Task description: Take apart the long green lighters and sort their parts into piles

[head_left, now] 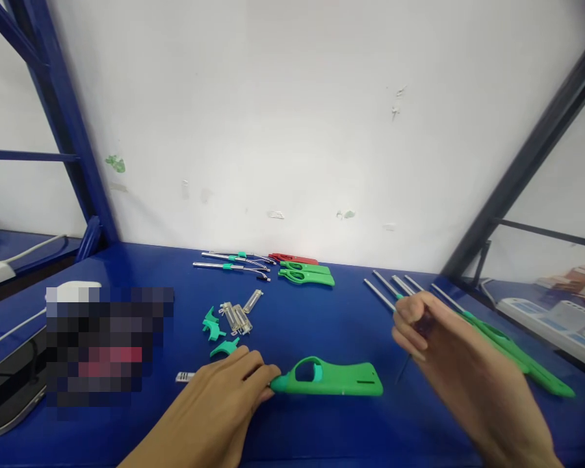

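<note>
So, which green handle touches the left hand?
The lone green handle at the front, narrow end against the left hand; other green handles lie farther back.

Bright, even, diffuse light falls on the white wall (292, 117) and blue table (341, 318), and shadows beneath the hands are soft and faint. Motion blur smears the right hand (448, 357), while the left hand (224, 403) is sharper. Wide-angle distortion slants the shelf posts (63, 123) at both edges. A pixelated block (110, 348) masks the near left.
</note>
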Demonstrator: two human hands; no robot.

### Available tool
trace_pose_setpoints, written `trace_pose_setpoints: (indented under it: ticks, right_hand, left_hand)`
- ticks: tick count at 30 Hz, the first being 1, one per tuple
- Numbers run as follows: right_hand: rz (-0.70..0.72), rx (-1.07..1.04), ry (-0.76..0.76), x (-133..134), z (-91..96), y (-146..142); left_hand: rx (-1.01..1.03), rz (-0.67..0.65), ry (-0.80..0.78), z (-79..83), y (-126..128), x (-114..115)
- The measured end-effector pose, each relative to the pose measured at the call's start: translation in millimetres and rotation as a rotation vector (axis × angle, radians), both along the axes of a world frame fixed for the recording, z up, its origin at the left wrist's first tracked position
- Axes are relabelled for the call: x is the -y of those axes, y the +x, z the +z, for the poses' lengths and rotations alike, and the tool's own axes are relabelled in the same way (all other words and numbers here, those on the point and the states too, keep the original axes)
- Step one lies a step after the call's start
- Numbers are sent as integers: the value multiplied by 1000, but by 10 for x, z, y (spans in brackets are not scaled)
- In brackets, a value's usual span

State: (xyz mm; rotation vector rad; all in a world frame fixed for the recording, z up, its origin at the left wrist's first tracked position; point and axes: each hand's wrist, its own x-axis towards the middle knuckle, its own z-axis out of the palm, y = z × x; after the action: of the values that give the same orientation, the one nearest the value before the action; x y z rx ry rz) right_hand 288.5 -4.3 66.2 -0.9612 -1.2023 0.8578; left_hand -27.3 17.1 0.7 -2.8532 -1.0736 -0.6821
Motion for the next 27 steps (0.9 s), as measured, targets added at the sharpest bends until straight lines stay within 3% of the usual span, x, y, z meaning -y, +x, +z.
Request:
trace_pose_setpoints:
  ticks: [4,10,16,24,27]
  right_hand:
    - [9,-96,15,36,-106,-135]
    - [26,-198,21,33,-201,-165]
    - [-5,-198,84,54,-152,-97]
    - [82,-229,99,-1,-238,-220]
    - [81,-4,128,-16,-205,-147]
  left_hand:
    - [-17,-7,-53,16,13,27]
    - [37,-27,83,62,-35,53]
    - [90,16,245,-50,104,90]
    - [24,-68,8,-133,245,76]
    - [41,-83,-22,-168,237,47]
